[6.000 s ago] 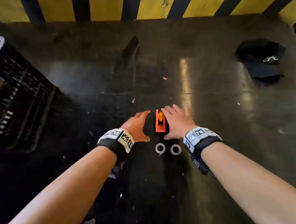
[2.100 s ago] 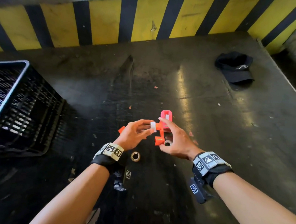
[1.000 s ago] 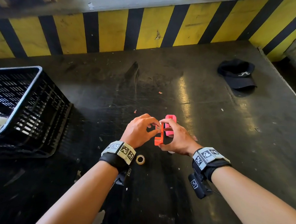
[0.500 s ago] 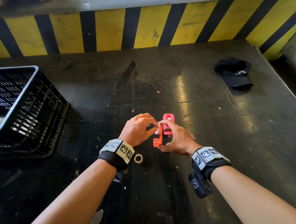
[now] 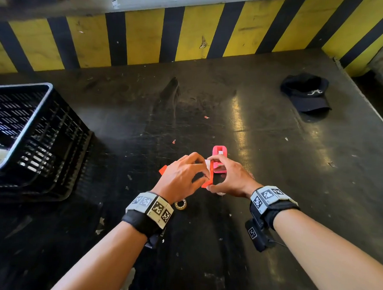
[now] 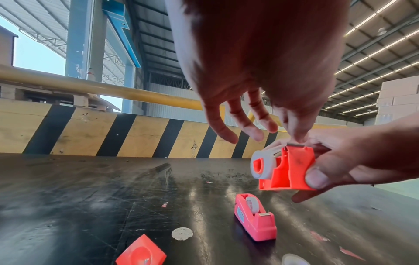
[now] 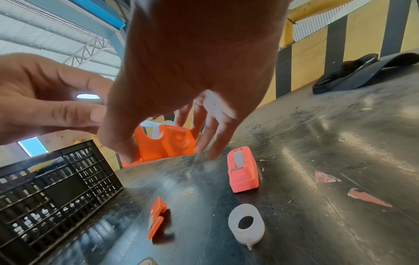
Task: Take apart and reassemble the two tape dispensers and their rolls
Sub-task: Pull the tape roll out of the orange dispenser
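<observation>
My right hand (image 5: 214, 176) grips the orange dispenser (image 6: 291, 170) above the table, thumb under its base and fingers over its top. A white tape roll (image 6: 263, 165) on an orange hub sits half out of its open side. The thumb and forefinger of my left hand (image 5: 203, 170) pinch this roll at the dispenser's top, by the cutter blade. Just beyond both hands, the pink dispenser (image 5: 218, 159) stands on the table with its roll inside. A loose orange side piece (image 7: 156, 217) and a loose white roll (image 7: 247, 226) lie on the table under my hands.
A black slatted crate (image 5: 31, 141) stands at the left. A black cap (image 5: 306, 95) lies far right. Another small roll (image 5: 180, 204) lies by my left wrist. Red scraps (image 7: 367, 197) dot the dark table (image 5: 274, 149). A yellow-black striped wall (image 5: 192, 34) runs behind.
Both hands picked the orange dispenser up off the table and have kept working at it in the same spot. Over the last second they have hardly moved.
</observation>
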### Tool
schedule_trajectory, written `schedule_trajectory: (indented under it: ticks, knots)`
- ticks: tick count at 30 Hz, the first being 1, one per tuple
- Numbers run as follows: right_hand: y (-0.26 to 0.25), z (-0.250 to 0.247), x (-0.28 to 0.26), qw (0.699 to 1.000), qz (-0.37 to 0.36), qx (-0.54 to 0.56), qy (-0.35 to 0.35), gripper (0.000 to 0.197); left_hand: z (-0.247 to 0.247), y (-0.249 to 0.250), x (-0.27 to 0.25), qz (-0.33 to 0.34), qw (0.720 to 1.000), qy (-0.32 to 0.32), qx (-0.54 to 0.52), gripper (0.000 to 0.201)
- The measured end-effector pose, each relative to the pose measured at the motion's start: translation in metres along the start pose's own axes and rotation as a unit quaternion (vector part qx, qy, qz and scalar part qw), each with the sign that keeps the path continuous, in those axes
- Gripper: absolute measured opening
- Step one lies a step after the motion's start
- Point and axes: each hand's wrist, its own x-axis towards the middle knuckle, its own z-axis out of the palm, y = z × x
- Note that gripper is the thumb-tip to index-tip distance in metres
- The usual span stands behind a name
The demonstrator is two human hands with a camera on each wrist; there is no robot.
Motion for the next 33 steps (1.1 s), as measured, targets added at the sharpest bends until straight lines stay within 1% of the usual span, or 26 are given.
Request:
schedule_trajectory:
  ticks: [6, 13, 15, 19, 20, 22, 25, 26, 28, 33]
  knots:
    - [0.000, 0.002, -0.001, 1.000, -0.003, -0.006, -0.007, 0.086, 0.003, 0.000, -0.007, 0.014, 1.000, 0.014, 0.011, 0.019]
    - [-0.002, -0.001, 0.000, 1.000, -0.005, -0.018, -0.002, 0.085, 0.000, 0.001, -0.006, -0.002, 1.000, 0.029, -0.007, 0.020]
    - [-0.002, -0.001, -0.001, 1.000, -0.004, -0.020, -0.002, 0.086, 0.000, 0.003, -0.004, -0.004, 0.999, 0.042, -0.008, 0.021]
    - [0.001, 0.003, -0.001, 1.000, -0.006, -0.023, 0.002, 0.083, -0.003, 0.005, 0.001, -0.017, 0.993, 0.100, -0.060, 0.015]
    - [0.001, 0.004, -0.001, 1.000, -0.009, -0.021, 0.002, 0.081, -0.004, 0.006, 0.003, -0.018, 0.992, 0.105, -0.071, 0.014]
    - [0.003, 0.004, 0.000, 1.000, -0.007, -0.010, 0.003, 0.079, -0.007, 0.005, 0.007, -0.012, 0.992, 0.083, -0.096, 0.015]
    - [0.005, 0.004, 0.001, 1.000, -0.003, 0.011, 0.012, 0.083, -0.013, 0.002, 0.008, -0.006, 0.991, -0.003, -0.137, 0.018]
    - [0.006, 0.003, 0.003, 1.000, -0.002, 0.015, 0.017, 0.084, -0.014, 0.000, 0.007, -0.005, 0.990, -0.020, -0.141, 0.017]
    - [0.009, 0.003, 0.004, 0.999, -0.001, 0.019, 0.027, 0.086, -0.014, -0.004, 0.004, -0.004, 0.989, -0.027, -0.144, 0.015]
    - [0.009, 0.002, 0.007, 0.999, -0.012, 0.015, 0.043, 0.086, -0.005, -0.012, 0.002, -0.018, 0.986, 0.008, -0.163, 0.018]
